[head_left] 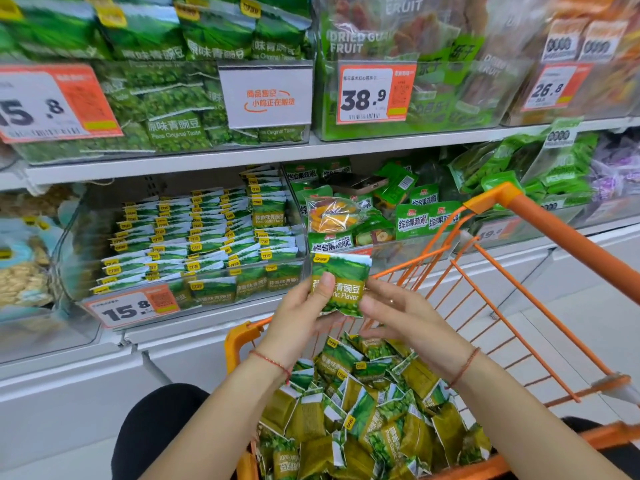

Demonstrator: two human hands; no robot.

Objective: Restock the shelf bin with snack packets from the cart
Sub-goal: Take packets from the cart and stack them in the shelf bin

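A green garlic-flavour pea packet [343, 278] is held upright in front of me, above the orange cart [540, 216]. My left hand [301, 313] grips its left side, thumb pressed on the front. My right hand [405, 313] touches the packet's right edge with loosely bent fingers. Many loose packets of the same snack [363, 414] fill the cart below. The clear shelf bin [69, 251] on the lower shelf, left of my hands, holds tidy rows of these packets [204, 237].
A 15.8 price tag [131, 306] hangs on the bin's front. A neighbouring bin [391, 245] of mixed fruit-and-vegetable crisps sits to the right, with a phone-like object [356, 183] on top. The upper shelf [173, 164] carries pea and dried-fruit bags. My knee [162, 431] shows at the bottom left.
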